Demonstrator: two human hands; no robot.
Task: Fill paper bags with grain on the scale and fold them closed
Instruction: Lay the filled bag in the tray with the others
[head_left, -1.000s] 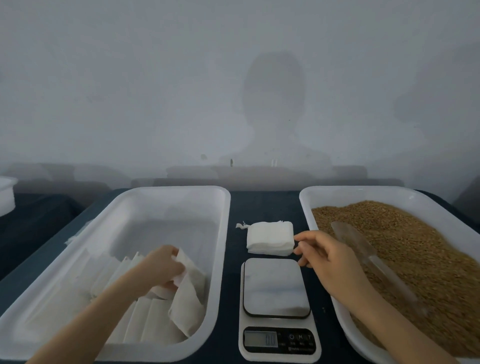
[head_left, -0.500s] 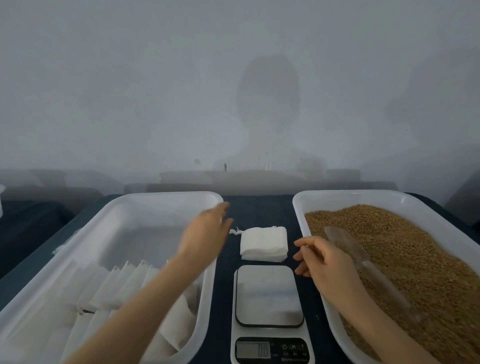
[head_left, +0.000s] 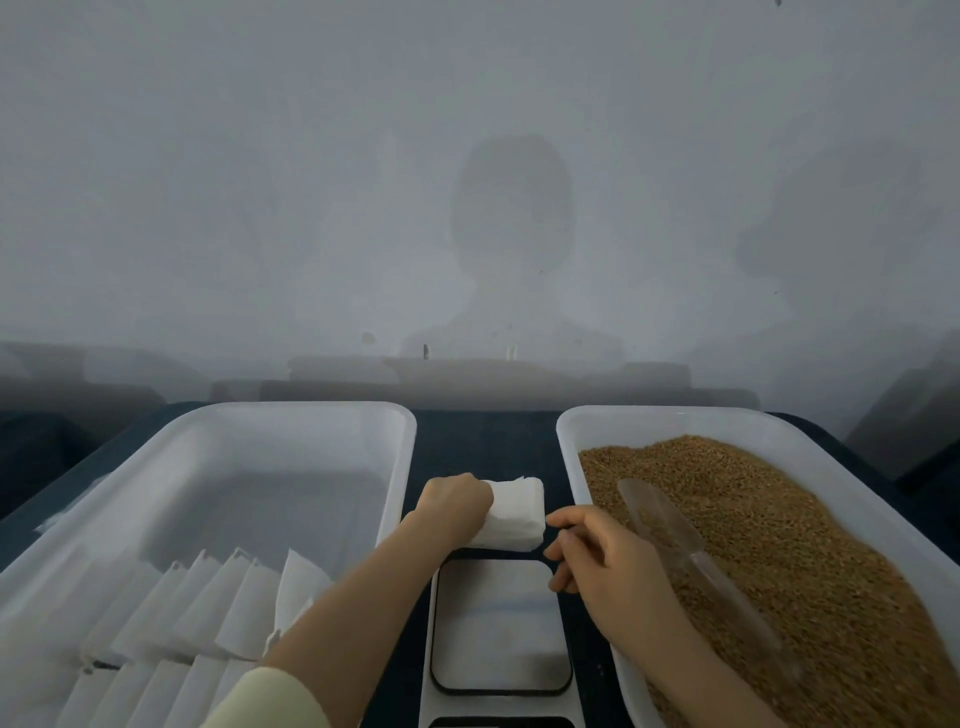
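A small stack of flat white paper bags (head_left: 517, 514) lies on the dark table just beyond the white scale (head_left: 500, 623). My left hand (head_left: 454, 506) is on the stack's left end, fingers curled over it. My right hand (head_left: 597, 551) hovers at the stack's right edge, above the scale's far right corner, fingers loosely bent and holding nothing. The right white tub (head_left: 582, 431) holds brown grain (head_left: 779, 545) with a clear plastic scoop (head_left: 670, 525) lying in it. The scale's platform is bare.
The left white tub (head_left: 291, 415) holds a row of folded white paper bags (head_left: 197, 608) along its near side. A grey wall stands close behind the table. Dark tabletop shows between the tubs.
My left hand left the folded bags in the left tub and crossed right onto the small stack. My right hand stayed near the stack's right edge. The view tilted slightly.
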